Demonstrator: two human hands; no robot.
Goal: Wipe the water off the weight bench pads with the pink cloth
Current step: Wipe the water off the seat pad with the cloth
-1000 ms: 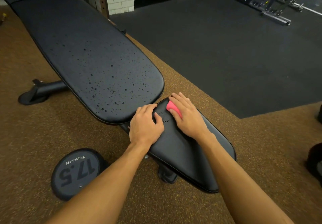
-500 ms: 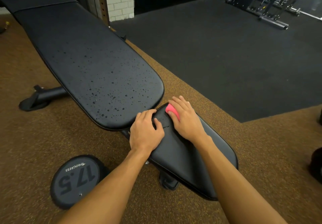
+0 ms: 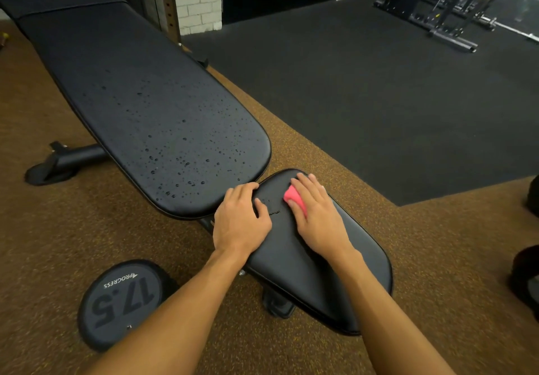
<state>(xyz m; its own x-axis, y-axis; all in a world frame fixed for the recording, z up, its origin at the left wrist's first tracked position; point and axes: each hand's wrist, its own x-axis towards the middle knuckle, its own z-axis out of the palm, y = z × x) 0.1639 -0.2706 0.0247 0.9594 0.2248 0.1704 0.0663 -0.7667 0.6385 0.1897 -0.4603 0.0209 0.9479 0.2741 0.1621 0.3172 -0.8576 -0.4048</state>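
Note:
The black weight bench has a long back pad (image 3: 151, 106) speckled with water drops, mostly toward its near rounded end. Below it lies the smaller seat pad (image 3: 309, 275). My right hand (image 3: 318, 214) presses flat on the pink cloth (image 3: 294, 196) at the far end of the seat pad; only a part of the cloth shows under my fingers. My left hand (image 3: 242, 220) rests palm down on the seat pad's left edge, fingers curled, beside the gap between the pads. A few drops and a thin streak of water lie between my hands.
A black 17.5 dumbbell head (image 3: 122, 301) lies on the brown floor left of the seat. The bench's rear foot (image 3: 58, 161) sticks out at left. Dark rubber flooring (image 3: 379, 97) spreads to the right, with a rack base (image 3: 449, 36) far back. Dark objects (image 3: 528, 275) sit at the right edge.
My right hand with the cloth has slid slightly toward the far end of the seat pad. My left hand has stayed in place. The camera has shifted a little.

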